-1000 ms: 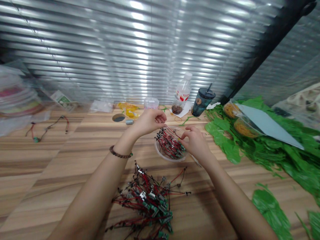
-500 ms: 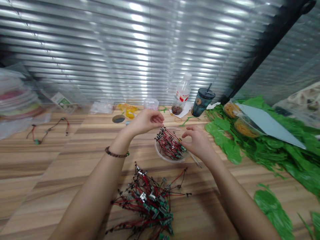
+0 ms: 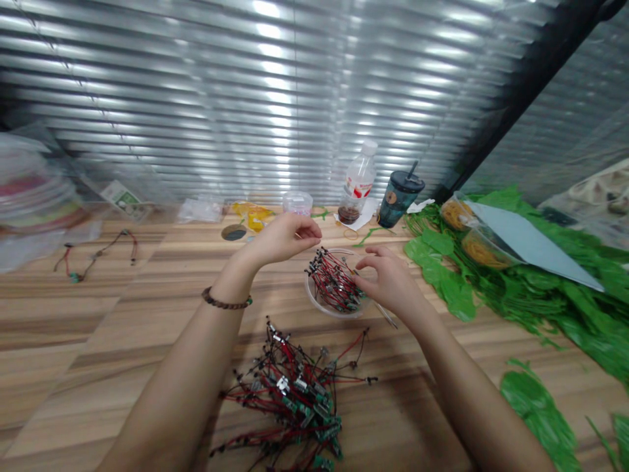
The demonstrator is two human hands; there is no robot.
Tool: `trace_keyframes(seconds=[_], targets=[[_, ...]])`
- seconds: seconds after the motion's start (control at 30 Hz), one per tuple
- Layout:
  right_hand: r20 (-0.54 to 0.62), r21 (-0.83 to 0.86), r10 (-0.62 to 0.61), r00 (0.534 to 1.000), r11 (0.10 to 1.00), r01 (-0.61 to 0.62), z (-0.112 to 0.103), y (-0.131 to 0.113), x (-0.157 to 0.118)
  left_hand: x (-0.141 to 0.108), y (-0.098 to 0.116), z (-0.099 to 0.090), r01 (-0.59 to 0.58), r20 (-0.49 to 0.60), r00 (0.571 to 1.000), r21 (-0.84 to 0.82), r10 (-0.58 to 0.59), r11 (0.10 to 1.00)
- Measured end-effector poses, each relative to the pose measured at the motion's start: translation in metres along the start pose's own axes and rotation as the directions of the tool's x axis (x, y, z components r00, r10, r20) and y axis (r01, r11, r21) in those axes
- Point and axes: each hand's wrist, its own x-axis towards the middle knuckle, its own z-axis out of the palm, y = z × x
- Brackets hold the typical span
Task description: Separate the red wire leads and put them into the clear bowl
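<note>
Red and black wires with small green circuit boards (image 3: 337, 282) fill a clear round plastic bowl (image 3: 314, 303). My left hand (image 3: 295, 236) hovers by the bowl's far left rim, its fingers loosely curled and apart from the thumb, with nothing seen in it. On the right, my right hand (image 3: 386, 275) is at the bowl's rim, thumb and index finger spread beside the wires; whether they touch is unclear. Nearer my body lies a larger heap of wired circuit boards (image 3: 299, 400). Tweezers (image 3: 387, 316) stick out from under my right hand.
Behind the bowl stand a plastic bottle (image 3: 358, 180), a dark lidded cup (image 3: 399, 196) and a small clear tub (image 3: 297, 203). Green artificial leaves (image 3: 540, 295) cover the right side. One wired strand (image 3: 98, 255) lies left, near stacked clear containers (image 3: 34, 187).
Both hands keep almost the same pose over the bowl. The view has shifted very slightly; nothing is visibly picked up or let go.
</note>
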Motion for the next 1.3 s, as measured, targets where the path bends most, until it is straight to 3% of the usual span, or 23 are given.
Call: trace_keyframes(seconds=[0.1, 0.23, 0.3, 0.33, 0.4, 0.47, 0.53, 0.67, 0.93, 1.03, 1.13, 1.23, 1.3], targets=[[-0.099, 0.045, -0.06, 0.993, 0.997, 0.065, -0.019, -0.007, -0.007, -0.007, 0.002, -0.011, -0.008, -0.04, 0.999, -0.026, 0.007, 1.0], [-0.248, 0.121, -0.194, 0.949, 0.966, 0.229, -0.057, -0.02, -0.032, -0.018, 0.018, -0.026, -0.016, -0.026, 1.0, 0.032, 0.016, 0.999], [-0.24, 0.157, -0.219, 0.946, 0.953, 0.261, -0.067, -0.026, -0.051, -0.027, 0.03, -0.031, -0.049, 0.048, 0.998, 0.089, 0.045, 0.995], [-0.184, 0.176, -0.212, 0.96, 0.954, 0.244, -0.068, -0.028, -0.062, -0.032, 0.037, -0.033, -0.064, 0.111, 0.992, 0.111, 0.052, 0.992], [-0.004, 0.221, -0.187, 0.982, 0.958, 0.183, -0.058, -0.031, -0.084, -0.044, 0.049, -0.036, -0.094, 0.279, 0.959, 0.143, 0.052, 0.985], [0.198, 0.265, -0.194, 0.961, 0.954, 0.138, -0.036, -0.032, -0.103, -0.058, 0.06, -0.038, -0.124, 0.438, 0.899, 0.192, 0.028, 0.973], [0.256, 0.302, -0.202, 0.945, 0.946, 0.12, -0.01, -0.031, -0.119, -0.072, 0.068, -0.04, -0.152, 0.511, 0.86, 0.263, -0.004, 0.953], [0.227, 0.334, -0.13, 0.965, 0.941, 0.048, 0.02, -0.028, -0.138, -0.095, 0.073, -0.045, -0.205, 0.424, 0.904, 0.316, 0.055, 0.927], [0.199, 0.319, -0.092, 0.976, 0.947, 0.024, 0.008, -0.002, -0.158, -0.132, 0.086, -0.053, -0.234, 0.337, 0.936, 0.364, 0.106, 0.901], [0.042, 0.163, -0.031, 0.999, 0.986, 0.024, 0.012, 0.009, -0.167, -0.146, 0.101, -0.051, -0.272, 0.365, 0.92, 0.332, 0.142, 0.903], [-0.156, 0.101, -0.052, 0.986, 0.993, 0.068, 0.021, 0.002, -0.182, -0.157, 0.11, -0.046, -0.294, 0.375, 0.912, 0.319, 0.165, 0.901], [-0.066, 0.183, -0.127, 0.99, 0.974, 0.137, 0.033, -0.021, -0.202, -0.163, 0.112, -0.043, -0.287, 0.364, 0.916, 0.308, 0.166, 0.907], [0.031, 0.227, -0.241, 0.97, 0.947, 0.228, 0.045, -0.037, -0.213, -0.162, 0.11, -0.043, -0.291, 0.364, 0.914, 0.286, 0.177, 0.913]])
